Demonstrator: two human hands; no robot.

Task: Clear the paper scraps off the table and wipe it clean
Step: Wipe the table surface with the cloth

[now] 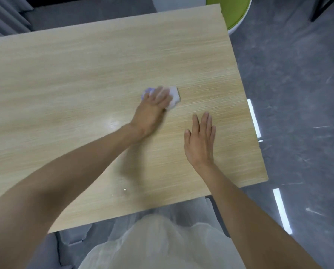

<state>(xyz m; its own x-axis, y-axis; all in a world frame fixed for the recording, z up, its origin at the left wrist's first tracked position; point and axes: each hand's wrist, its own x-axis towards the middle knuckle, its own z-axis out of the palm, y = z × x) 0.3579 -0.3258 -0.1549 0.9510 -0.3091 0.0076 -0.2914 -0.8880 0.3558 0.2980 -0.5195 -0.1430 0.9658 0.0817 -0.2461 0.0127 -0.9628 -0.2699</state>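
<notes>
Progress: wiping judged under way, large scraps gone | 1 light wood-grain rectangular worktop (pixel 65 84) | 2 hands: left hand (pixel 154 102) is pressed on the cloth, fingers extended; right hand (pixel 200 138) is laid flat, nothing held | 1 white-and-lilac folded cloth (pixel 173 96), mid-worktop | 2 tiny white paper specks (pixel 125 189) left by the near edge

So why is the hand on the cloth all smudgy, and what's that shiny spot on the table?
Head view: the left hand and cloth are smeared by motion blur; the right hand looks sharp; the shiny spot on the table is glare from reflected light.
</notes>
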